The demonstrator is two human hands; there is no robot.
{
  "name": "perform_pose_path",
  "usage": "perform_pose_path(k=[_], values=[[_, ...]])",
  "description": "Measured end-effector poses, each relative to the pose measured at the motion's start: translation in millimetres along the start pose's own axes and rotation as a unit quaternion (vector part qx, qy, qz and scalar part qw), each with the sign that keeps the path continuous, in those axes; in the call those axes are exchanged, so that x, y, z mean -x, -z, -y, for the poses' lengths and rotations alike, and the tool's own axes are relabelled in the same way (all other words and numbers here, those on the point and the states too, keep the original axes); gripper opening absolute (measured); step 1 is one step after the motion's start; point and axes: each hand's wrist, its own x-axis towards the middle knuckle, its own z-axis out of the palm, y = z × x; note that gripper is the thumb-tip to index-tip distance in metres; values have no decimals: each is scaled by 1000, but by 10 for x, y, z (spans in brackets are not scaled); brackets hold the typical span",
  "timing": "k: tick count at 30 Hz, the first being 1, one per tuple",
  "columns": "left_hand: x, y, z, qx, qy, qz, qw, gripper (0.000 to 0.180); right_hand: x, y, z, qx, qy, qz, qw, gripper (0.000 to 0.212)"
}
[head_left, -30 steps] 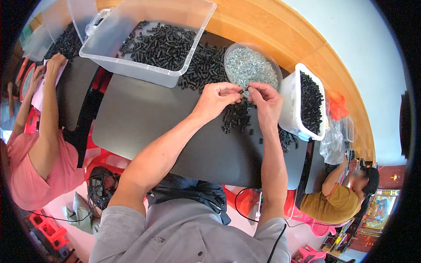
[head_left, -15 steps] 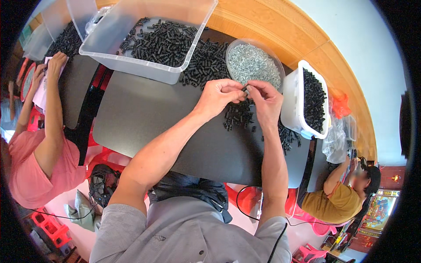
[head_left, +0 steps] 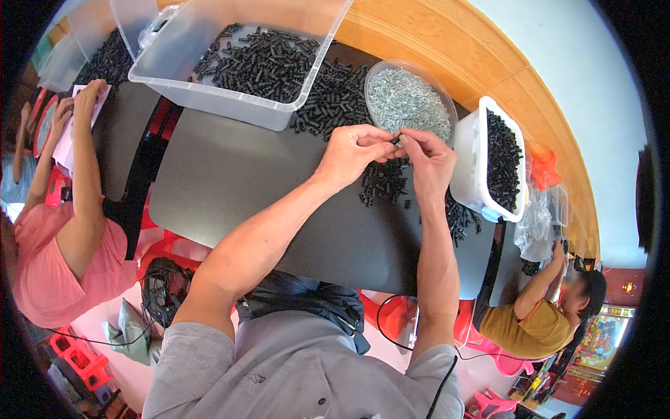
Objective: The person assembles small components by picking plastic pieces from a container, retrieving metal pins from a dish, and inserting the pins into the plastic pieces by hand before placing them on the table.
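My left hand pinches a small black plastic piece between thumb and fingertips. On its other side, the fingertips of my right hand close on the same piece. The fingers cover most of it, so its exact kind is hard to make out. Just beyond them stands a round clear tub full of small silvery metal parts. Beneath my hands, loose black plastic pieces lie in a small heap on the dark table.
A large clear bin holds many black tubular pieces, with more spilled beside it. On the right stands a white tub of black parts. Plastic bags lie beyond it. Other people sit at left and right.
Both hands stay together around the black piece, with only slight shifts of the fingers. The whole view has moved slightly. The person at right has moved their arm a little.
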Motion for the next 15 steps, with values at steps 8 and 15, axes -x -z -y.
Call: perform_pose_path(k=[8, 15], values=[[5, 5, 8, -1, 2, -18, 1000, 19, 55, -132, -66, 16, 50, -56, 997, 12], [-7, 9, 24, 12, 7, -27, 1000, 18, 38, -121, -138, 40, 42, -49, 997, 12]])
